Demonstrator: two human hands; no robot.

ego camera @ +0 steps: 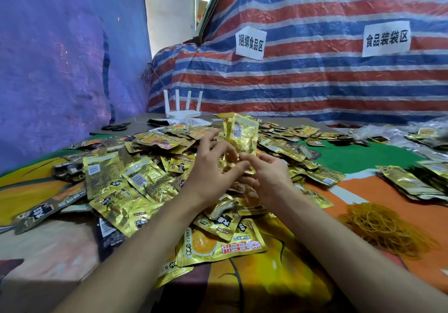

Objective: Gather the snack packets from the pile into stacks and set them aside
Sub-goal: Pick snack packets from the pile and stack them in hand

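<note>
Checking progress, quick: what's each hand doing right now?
Left hand: grips the upright packets.
Right hand: pinches the same packets at their lower end.

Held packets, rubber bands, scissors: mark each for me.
held packets (242,133), head view, upper part of the upright gold stack.
rubber bands (385,227), head view, middle of the heap.
scissors (116,127), head view, middle of the dark pair.

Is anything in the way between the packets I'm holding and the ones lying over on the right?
Nothing tall. The held stack is above the pile; between it and the right-hand packets lie only loose packets and bare cloth. The rubber bands sit nearer you, off that line.
</note>
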